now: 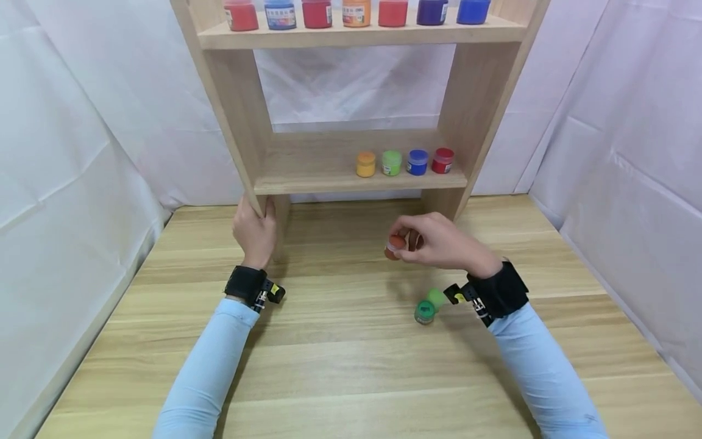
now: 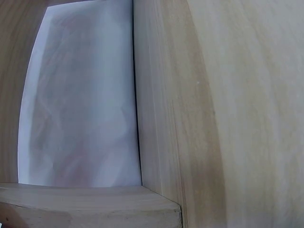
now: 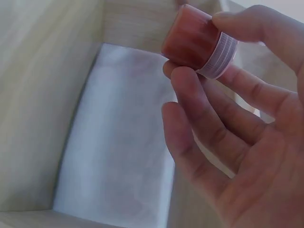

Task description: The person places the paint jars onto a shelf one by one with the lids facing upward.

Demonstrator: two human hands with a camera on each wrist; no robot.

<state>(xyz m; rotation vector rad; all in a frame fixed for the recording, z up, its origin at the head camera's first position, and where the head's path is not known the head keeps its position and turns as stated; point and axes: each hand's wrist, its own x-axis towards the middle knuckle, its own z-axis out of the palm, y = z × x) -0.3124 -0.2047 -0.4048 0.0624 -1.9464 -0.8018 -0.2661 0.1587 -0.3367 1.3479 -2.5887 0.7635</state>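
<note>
A small reddish-brown paint jar [image 1: 395,247] is pinched between the thumb and fingers of my right hand [image 1: 439,242], above the table and in front of the shelf's bottom opening. The right wrist view shows the jar [image 3: 192,38] tilted, its clear ribbed lid toward the palm. My left hand [image 1: 256,235] grips the lower left upright of the wooden shelf [image 1: 362,185], thumb on the inner side. The left wrist view holds only wood and white cloth; that hand is hidden there. Below my right wrist, a dark green jar [image 1: 425,312] and a light green jar [image 1: 437,297] are on the table.
On the lower shelf board, yellow [image 1: 365,164], light green [image 1: 392,163], blue [image 1: 417,163] and red [image 1: 443,161] jars stand in a row toward the right. Several larger jars [image 1: 317,14] line the upper board [image 1: 362,39]. White cloth [image 1: 631,152] hangs around the table.
</note>
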